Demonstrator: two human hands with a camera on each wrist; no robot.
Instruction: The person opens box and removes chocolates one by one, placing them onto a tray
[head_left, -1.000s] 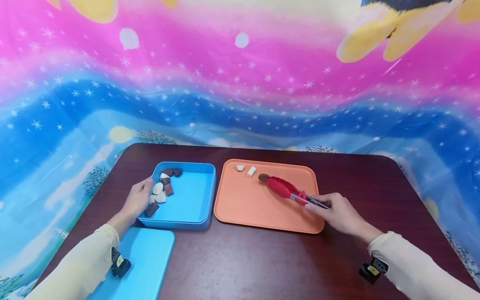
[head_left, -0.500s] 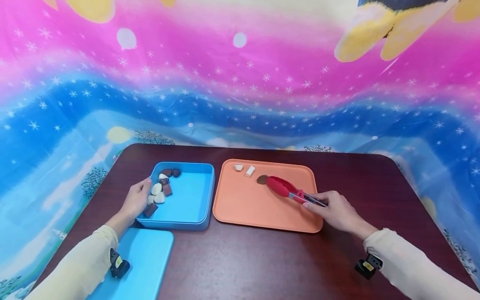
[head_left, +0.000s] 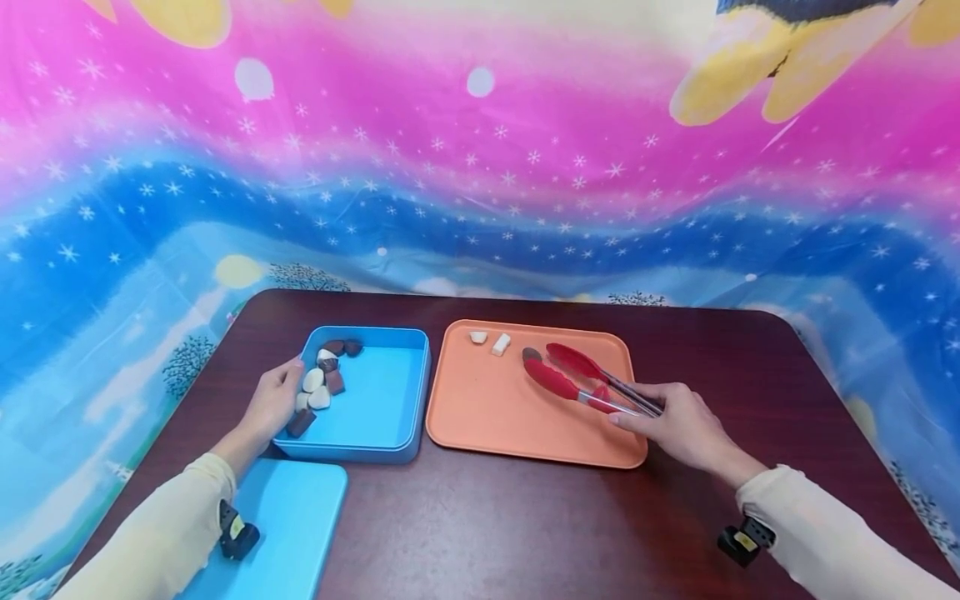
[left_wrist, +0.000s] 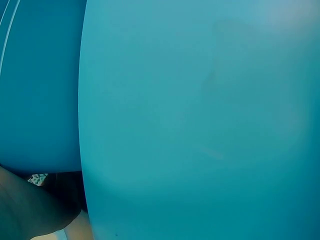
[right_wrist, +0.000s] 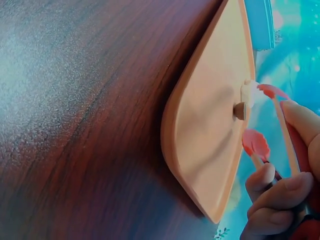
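My right hand holds a pair of metal tongs with red tips over the orange tray. Their two arms stand spread apart. A round brown chocolate-like piece lies on the tray by the nearer tip; in the right wrist view the brown piece shows between the spread tips, apart from both. My left hand grips the left wall of the blue box. Inside along that side lie several brown and white pieces. In the left wrist view, little of that hand shows.
Two white pieces, a rounded one and a block, lie near the tray's far left corner. A flat blue lid rests on the dark wooden table in front of the box. Behind the table hangs a patterned cloth.
The tongs have gone from nearly closed to spread wide, with the far arm moving away from the near one. My left hand stays at the box.
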